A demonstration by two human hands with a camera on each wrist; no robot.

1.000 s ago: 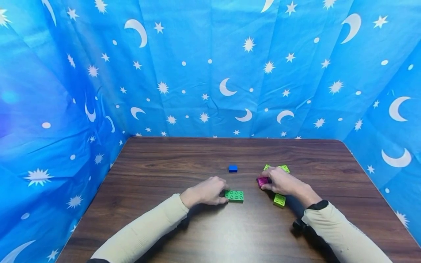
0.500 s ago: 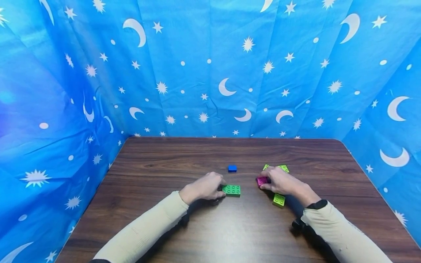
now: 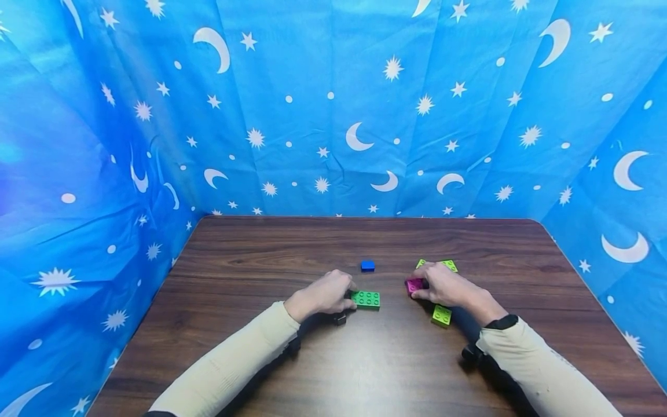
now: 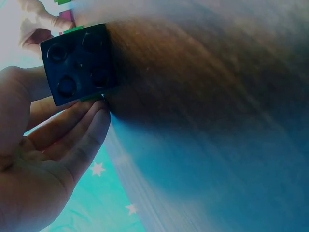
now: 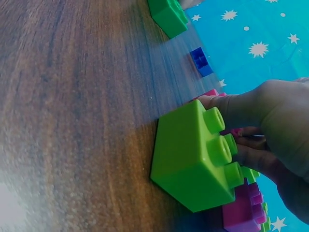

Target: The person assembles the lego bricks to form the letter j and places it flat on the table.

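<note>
My left hand holds the left end of a long green brick, thumb on its near side. A small dark brick sits just below that hand; in the left wrist view the dark brick turns its studs to the camera and hides most of the green one. At the right, my right hand pinches a magenta brick at table level. A lime brick stands beside the right wrist. In the right wrist view the lime brick partly covers the fingers.
A small blue brick lies farther back between the hands. Lime brick parts show behind the right hand, with another magenta brick near them. Blue star-and-moon cloth borders the wooden table.
My left hand has shifted the green brick slightly back and left, and the dark brick has come into sight below it. The right hand stays on the magenta brick.
</note>
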